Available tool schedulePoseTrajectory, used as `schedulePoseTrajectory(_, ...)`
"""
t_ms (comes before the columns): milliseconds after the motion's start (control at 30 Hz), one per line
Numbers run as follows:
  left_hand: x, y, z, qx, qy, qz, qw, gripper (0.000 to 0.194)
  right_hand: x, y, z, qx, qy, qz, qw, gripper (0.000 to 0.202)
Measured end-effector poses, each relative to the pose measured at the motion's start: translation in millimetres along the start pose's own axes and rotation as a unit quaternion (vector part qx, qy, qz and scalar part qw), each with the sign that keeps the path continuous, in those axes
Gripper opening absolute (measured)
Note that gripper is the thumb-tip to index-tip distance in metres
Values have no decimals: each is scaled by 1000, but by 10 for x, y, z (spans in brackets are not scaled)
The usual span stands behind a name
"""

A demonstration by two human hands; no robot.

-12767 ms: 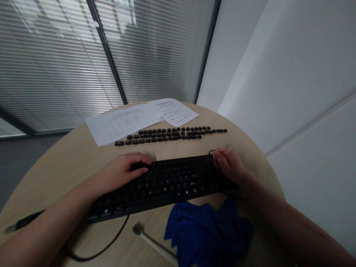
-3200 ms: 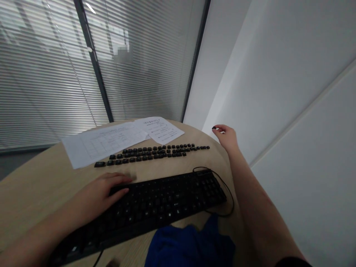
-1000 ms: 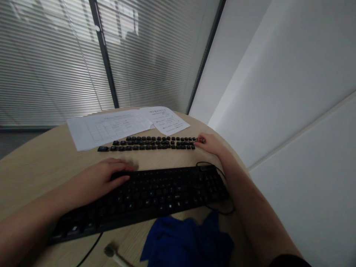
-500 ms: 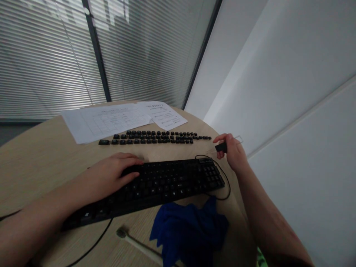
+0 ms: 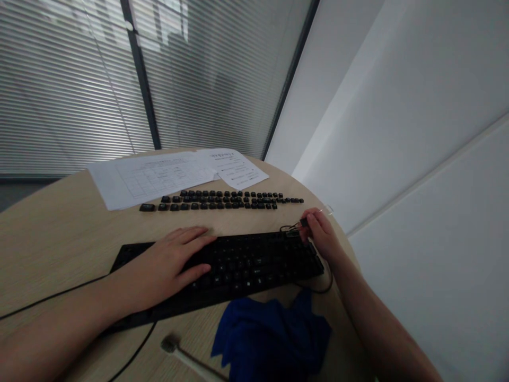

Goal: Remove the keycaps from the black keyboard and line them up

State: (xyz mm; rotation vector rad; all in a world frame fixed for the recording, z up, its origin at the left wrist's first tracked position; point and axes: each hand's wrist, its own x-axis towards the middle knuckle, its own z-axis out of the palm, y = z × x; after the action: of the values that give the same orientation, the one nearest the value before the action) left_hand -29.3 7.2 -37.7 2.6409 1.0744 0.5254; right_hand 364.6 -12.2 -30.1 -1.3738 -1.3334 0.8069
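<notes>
My left hand (image 5: 169,265) lies across the left half of a black keyboard (image 5: 254,259), its fingers stretched out over the keys and the far edge. A keycap puller (image 5: 304,222) with a black handle and thin wire loops is pinched in my right hand (image 5: 321,234). That hand is over the keyboard's far right corner; whether the wire touches a key cannot be made out. Beyond the keyboard, loose black keycaps (image 5: 217,205) are laid out in rows on the table.
Printed paper sheets (image 5: 159,172) lie at the back of the round wooden table (image 5: 59,212). A crumpled blue cloth (image 5: 270,337) and a brush (image 5: 186,358) are at the near side. Cables (image 5: 137,347) run around the keyboard. A white wall (image 5: 429,159) stands close on the right.
My right hand has come down and left with the keycap puller, from beyond the keyboard to its far right corner. My left hand has slid slightly right along the keyboard.
</notes>
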Motion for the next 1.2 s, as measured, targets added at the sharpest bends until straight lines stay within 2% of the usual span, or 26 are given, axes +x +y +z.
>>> schedulePoseTrajectory(100, 3, -12, -8, 10, -19, -4, 1000, 58, -30, 36, 61, -59, 22, -8, 998, 38)
schedulePoseTrajectory(367, -7, -15, -24, 31, -48, -13, 998, 61, -128, 67, 202, -178, -10, -15, 984, 30)
schedulePoseTrajectory(600, 11, 13, -33, 40, -56, -9, 998, 61, -179, -20, 251, -278, 21, -41, 960, 28)
schedulePoseTrajectory(967, 15, 22, -8, 28, -62, -13, 998, 59, -160, 128, 262, -267, 60, -89, 958, 30)
schedulePoseTrajectory(1200, 36, 41, -16, 26, -75, -16, 997, 60, -219, 215, 224, -243, 64, -86, 964, 27)
